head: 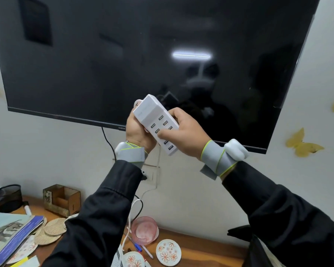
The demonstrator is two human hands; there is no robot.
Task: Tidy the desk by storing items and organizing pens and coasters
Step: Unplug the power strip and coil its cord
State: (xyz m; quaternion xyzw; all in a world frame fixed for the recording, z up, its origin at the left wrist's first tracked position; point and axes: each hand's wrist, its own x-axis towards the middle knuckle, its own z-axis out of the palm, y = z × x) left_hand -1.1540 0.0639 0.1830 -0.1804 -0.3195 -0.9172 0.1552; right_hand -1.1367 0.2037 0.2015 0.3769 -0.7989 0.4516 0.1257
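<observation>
The left hand (138,132) and the right hand (185,137) are both gripping a white USB charging hub (152,112), fingers curling round its long sides, and are holding it tilted in the air above the desk (201,247) while its white cable (158,166) is hanging down toward the desktop. Below, floral coasters (168,252), pens (141,247), a pink bowl (144,231) and woven coasters (52,228) are lying scattered on the wood, with a wooden organizer (63,199) and a black mesh cup (8,197) standing against the wall. Behind the hub, a dark television (123,54) is hanging on the wall.
</observation>
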